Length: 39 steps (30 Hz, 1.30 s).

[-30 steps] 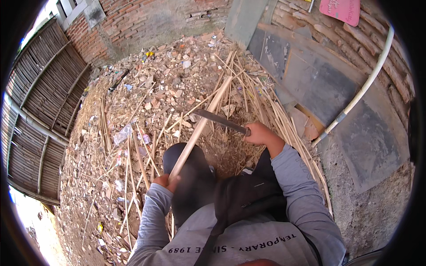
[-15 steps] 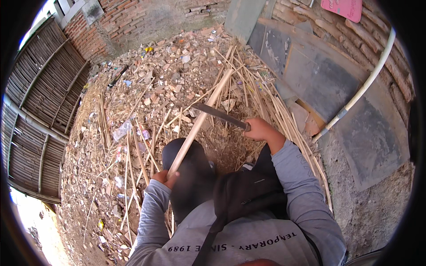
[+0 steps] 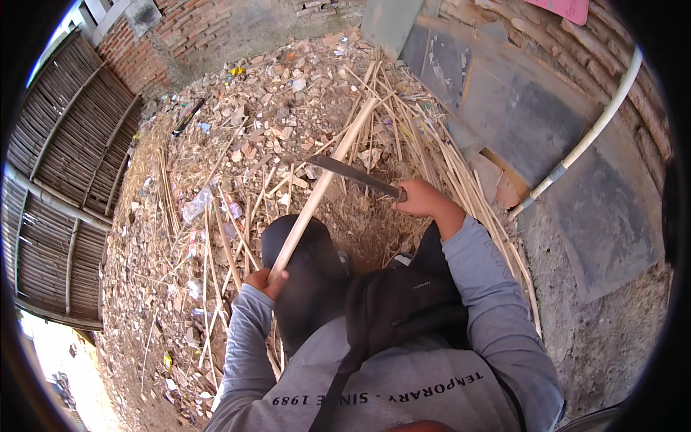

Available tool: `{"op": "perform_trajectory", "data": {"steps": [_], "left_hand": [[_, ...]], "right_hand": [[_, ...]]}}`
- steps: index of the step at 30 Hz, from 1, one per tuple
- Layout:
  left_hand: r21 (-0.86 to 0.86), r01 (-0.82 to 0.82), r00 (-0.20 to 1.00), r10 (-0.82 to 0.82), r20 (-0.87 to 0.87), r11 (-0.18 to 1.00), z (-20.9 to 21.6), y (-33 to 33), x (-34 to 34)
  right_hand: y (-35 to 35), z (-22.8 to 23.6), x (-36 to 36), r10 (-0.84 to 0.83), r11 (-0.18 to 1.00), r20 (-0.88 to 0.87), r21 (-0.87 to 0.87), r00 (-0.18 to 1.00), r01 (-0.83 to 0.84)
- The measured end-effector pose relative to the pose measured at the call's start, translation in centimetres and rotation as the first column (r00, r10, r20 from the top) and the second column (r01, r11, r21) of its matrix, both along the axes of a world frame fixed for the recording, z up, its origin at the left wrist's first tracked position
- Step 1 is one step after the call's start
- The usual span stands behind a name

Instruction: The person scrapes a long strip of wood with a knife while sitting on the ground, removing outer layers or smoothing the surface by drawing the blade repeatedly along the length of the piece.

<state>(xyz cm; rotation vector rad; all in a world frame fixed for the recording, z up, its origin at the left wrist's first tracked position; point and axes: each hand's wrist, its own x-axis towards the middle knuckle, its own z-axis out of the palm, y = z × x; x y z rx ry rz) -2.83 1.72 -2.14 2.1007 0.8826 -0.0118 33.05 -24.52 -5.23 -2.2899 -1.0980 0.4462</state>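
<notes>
My left hand (image 3: 267,282) is closed round the near end of a long, pale bamboo strip (image 3: 313,203). The strip slants up and away to the right, passing over my left knee. In my right hand (image 3: 423,199) is the handle of a machete (image 3: 356,175), its long dark blade pointing left. The blade crosses the strip beyond my knees, and its tip reaches past the strip's left side. Whether the edge bites into the strip I cannot tell.
Many thin bamboo strips (image 3: 432,147) lie along the right side, with more (image 3: 210,270) left of my knee. Rubble and litter (image 3: 259,122) cover the ground. Dark panels (image 3: 518,115) and a pale pole (image 3: 601,129) lean at the right wall. A slatted bamboo fence (image 3: 68,122) stands left.
The whole view has shifted slightly. The machete blade sits at nearly the same place across the strip, and both hands keep their grips.
</notes>
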Motion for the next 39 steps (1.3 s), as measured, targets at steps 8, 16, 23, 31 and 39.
{"op": "perform_trajectory", "data": {"steps": [8,16,23,31,39], "left_hand": [[-0.096,-0.022,0.994,0.032,0.105,0.995,-1.3,0.3,-0.2],[-0.074,-0.025,0.993,0.033,0.11,0.997,-0.5,-0.2,0.1],[-0.014,-0.012,0.991,0.014,0.131,1.0,-1.4,0.3,-0.4],[-0.053,-0.003,0.998,0.006,0.07,0.999,-1.4,0.6,-0.5],[-0.05,-0.013,0.997,0.017,0.079,0.999,-0.9,0.2,-0.3]], "right_hand": [[0.0,-0.2,0.1,0.008,1.0,-0.009,-0.028,1.0,-0.008],[-0.1,-1.5,0.6,0.008,1.0,-0.028,0.028,1.0,-0.007],[0.1,-1.0,0.5,0.011,1.0,-0.038,0.008,0.999,-0.011],[0.0,-0.3,0.3,-0.006,0.999,-0.045,-0.036,0.999,0.004],[0.0,-0.8,0.3,-0.003,1.0,-0.008,0.014,1.0,0.003]]}}
